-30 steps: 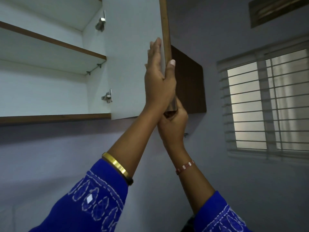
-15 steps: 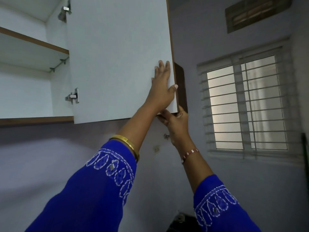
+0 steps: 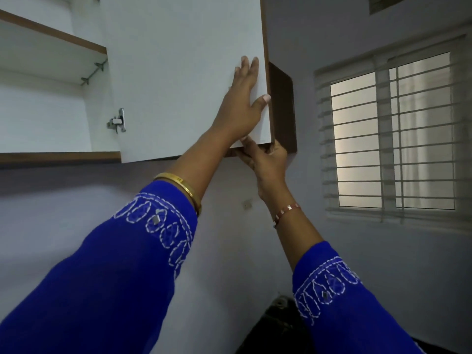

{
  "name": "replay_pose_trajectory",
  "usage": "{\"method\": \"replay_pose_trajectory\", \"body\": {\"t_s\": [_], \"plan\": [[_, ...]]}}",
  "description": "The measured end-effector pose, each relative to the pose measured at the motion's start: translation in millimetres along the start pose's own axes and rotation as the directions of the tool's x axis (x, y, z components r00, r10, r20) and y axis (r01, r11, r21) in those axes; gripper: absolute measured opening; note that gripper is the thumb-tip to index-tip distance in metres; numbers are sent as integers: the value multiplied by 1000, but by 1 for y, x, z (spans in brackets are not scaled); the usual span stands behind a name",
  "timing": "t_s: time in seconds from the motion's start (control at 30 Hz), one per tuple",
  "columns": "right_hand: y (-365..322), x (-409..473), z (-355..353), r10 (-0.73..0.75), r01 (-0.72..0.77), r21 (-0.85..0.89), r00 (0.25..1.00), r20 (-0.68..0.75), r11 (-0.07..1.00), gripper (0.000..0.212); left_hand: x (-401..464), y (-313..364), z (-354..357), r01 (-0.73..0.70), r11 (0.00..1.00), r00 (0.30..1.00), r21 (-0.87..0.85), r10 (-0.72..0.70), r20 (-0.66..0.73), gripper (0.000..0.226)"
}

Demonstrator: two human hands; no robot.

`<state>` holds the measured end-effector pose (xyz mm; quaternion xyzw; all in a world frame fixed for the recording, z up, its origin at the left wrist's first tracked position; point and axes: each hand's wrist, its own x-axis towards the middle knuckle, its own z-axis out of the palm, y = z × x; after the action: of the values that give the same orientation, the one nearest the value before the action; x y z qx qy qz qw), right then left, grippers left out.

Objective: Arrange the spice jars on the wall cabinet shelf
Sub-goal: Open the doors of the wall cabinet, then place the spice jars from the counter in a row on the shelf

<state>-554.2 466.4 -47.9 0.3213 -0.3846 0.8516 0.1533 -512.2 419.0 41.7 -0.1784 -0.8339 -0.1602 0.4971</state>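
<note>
The wall cabinet door (image 3: 178, 72) hangs open, its white inner face toward me. My left hand (image 3: 242, 103) lies flat on that face near the free edge, with the thumb hooked round the brown edge. My right hand (image 3: 268, 159) grips the door's lower right corner from below. To the left, the white cabinet interior shows a brown-edged shelf (image 3: 51, 34) and the bottom board (image 3: 58, 157). No spice jars are in view.
A metal hinge (image 3: 118, 122) sits on the door's left side. A second brown cabinet (image 3: 282, 108) is behind the door. A barred window (image 3: 390, 139) fills the right wall. Something dark (image 3: 281, 325) lies low down between my arms.
The door has swung further, so its white face now covers more of the cabinet opening. My left hand went from gripping the edge to lying flat on the face. The view shifted right.
</note>
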Motion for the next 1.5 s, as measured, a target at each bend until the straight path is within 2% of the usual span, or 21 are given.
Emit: {"method": "replay_pose_trajectory", "body": {"t_s": [0.13,0.27,0.33,0.57,0.7,0.93,1.13,1.3,1.5], "plan": [[10,-10,13,-10,3,-66,994,-112,998,34,-18,-8,-9,53,998,998,-40,-52,29,56],[33,-29,35,23,-52,-205,990,-140,977,30,-49,-31,-29,148,986,989,-71,-148,-3,49],[46,-39,49,43,-66,-202,992,-120,977,24,-65,-44,-43,184,981,982,-57,-186,-31,47],[86,-82,121,69,-42,-297,994,83,954,40,-132,-90,-116,299,943,950,147,-279,-140,44],[100,-112,170,33,56,-386,975,220,921,43,-174,-105,-169,350,900,933,261,-309,-186,43],[114,-175,254,-20,218,-437,910,414,872,47,-238,-120,-263,449,773,882,447,-306,-358,40],[118,-229,324,-73,322,-420,857,509,848,51,-302,-129,-333,466,610,884,640,-306,-353,44],[126,-288,376,-85,404,-423,796,599,811,53,-364,-136,-388,520,495,851,696,-369,-373,42],[147,-368,412,24,368,-463,761,648,806,55,-438,-144,-433,571,426,805,702,-460,-375,42]]}}
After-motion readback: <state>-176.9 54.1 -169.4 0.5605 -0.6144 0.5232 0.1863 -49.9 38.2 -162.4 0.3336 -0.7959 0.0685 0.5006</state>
